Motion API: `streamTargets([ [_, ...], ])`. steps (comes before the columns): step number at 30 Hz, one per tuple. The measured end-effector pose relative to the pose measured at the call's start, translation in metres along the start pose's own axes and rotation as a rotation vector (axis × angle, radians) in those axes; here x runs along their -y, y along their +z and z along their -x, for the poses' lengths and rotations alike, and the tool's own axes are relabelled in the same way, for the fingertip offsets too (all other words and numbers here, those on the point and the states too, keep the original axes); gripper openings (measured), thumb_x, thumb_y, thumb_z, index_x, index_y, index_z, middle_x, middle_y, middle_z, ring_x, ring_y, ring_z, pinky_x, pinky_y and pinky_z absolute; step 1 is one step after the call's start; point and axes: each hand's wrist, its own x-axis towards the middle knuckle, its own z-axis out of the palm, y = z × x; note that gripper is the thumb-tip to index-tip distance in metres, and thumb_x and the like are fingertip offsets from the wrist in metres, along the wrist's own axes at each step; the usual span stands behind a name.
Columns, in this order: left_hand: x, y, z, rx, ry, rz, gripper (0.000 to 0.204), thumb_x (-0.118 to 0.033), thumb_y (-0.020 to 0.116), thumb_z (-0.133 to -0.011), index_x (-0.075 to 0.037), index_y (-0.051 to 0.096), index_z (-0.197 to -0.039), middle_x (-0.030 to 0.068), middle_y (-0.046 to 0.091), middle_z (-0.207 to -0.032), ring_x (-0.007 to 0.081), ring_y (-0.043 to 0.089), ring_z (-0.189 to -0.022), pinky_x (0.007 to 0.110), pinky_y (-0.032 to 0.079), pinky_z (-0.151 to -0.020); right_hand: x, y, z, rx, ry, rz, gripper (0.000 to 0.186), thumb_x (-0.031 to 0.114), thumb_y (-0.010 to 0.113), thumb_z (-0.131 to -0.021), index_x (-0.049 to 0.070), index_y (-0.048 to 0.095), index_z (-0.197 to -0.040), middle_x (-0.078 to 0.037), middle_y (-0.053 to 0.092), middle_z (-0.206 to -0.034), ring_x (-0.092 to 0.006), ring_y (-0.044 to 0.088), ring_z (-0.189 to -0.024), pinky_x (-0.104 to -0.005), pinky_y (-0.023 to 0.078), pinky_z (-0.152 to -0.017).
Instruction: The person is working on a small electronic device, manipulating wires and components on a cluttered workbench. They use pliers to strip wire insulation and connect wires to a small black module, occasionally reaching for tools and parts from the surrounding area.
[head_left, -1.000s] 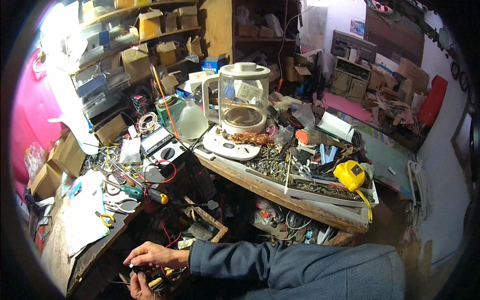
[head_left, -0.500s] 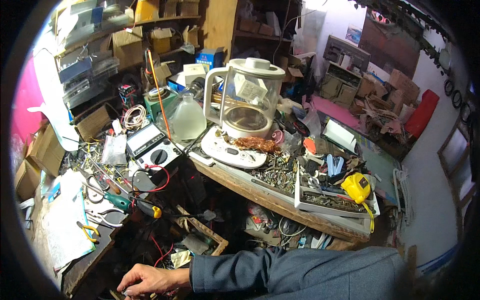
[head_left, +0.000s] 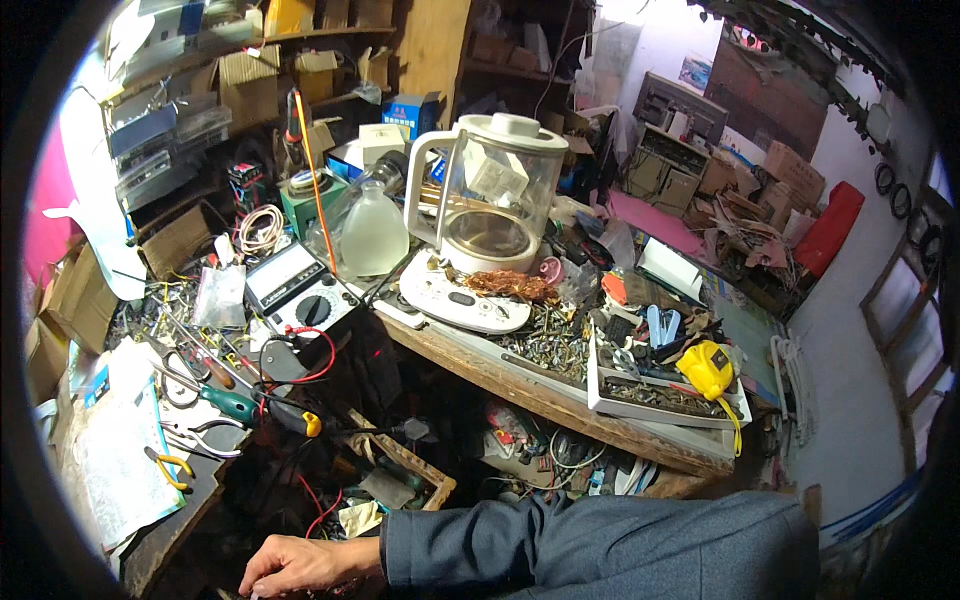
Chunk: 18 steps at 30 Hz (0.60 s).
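My right hand (head_left: 310, 565) is low at the bottom edge, its arm in a dark grey-blue sleeve coming across from the right. The fingers curl down and close together, and their tips are cut off by the picture's edge, so what they hold cannot be made out. Just beyond the hand lie a crumpled pale scrap (head_left: 360, 517) and an open wooden drawer (head_left: 432, 487) full of dark clutter. A red wire (head_left: 322, 510) loops beside them. No part of my left hand appears.
On the bench stand a glass kettle (head_left: 500, 210) on a white base (head_left: 465, 300), an analogue multimeter (head_left: 300, 290), a clear bottle (head_left: 375, 232) and a yellow tape measure (head_left: 708, 368) on a tray of screws. Yellow-handled pliers (head_left: 168, 468) and a green-handled screwdriver (head_left: 228, 402) lie at left.
The whole view has shifted slightly. My right hand stays low at the bottom edge, a little further down in the picture, with its fingertips now more cut off.
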Motion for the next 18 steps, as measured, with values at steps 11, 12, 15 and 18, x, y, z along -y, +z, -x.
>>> streamTargets([
  [11, 0.016, 0.001, -0.007, 0.003, 0.129, 0.011, 0.027, -0.015, 0.065, -0.099, 0.003, 0.064, -0.118, 0.0184, 0.068, -0.115, 0.0247, 0.065, -0.101, 0.033, 0.055, -0.087, 0.023, 0.002, 0.011, 0.091, 0.100, 0.073, 0.033, 0.013, 0.069, -0.093, -0.001, 0.068, -0.123, -0.003, 0.071, -0.090, -0.0059, 0.060, -0.076, -0.0213, 0.049, -0.065],
  [12, 0.019, 0.002, -0.009, 0.051, 0.170, 0.066, 0.026, -0.014, 0.063, -0.100, 0.002, 0.062, -0.120, 0.0174, 0.068, -0.114, 0.0243, 0.066, -0.101, 0.033, 0.056, -0.083, 0.025, 0.002, 0.011, 0.098, 0.030, 0.145, 0.033, 0.014, 0.069, -0.093, -0.002, 0.068, -0.122, -0.003, 0.071, -0.090, -0.0058, 0.060, -0.075, -0.0210, 0.048, -0.065],
  [15, 0.015, 0.001, -0.007, 0.116, 0.037, 0.102, 0.025, -0.013, 0.058, -0.101, 0.000, 0.060, -0.122, 0.0147, 0.068, -0.113, 0.0214, 0.066, -0.099, 0.029, 0.058, -0.073, 0.041, 0.010, 0.023, -0.040, -0.121, 0.607, 0.030, 0.021, 0.073, -0.091, 0.004, 0.073, -0.116, -0.004, 0.063, -0.086, -0.0114, 0.058, -0.080, -0.0258, 0.047, -0.070],
  [18, 0.029, 0.006, -0.021, 0.272, 0.187, 0.202, 0.013, -0.003, 0.054, -0.103, 0.004, 0.054, -0.115, 0.0114, 0.065, -0.112, 0.0141, 0.063, -0.096, 0.026, 0.051, -0.088, 0.042, 0.011, 0.031, -0.155, -0.187, 0.632, 0.028, 0.026, 0.076, -0.089, 0.005, 0.077, -0.108, -0.005, 0.061, -0.087, -0.0139, 0.058, -0.084, -0.0284, 0.047, -0.070],
])
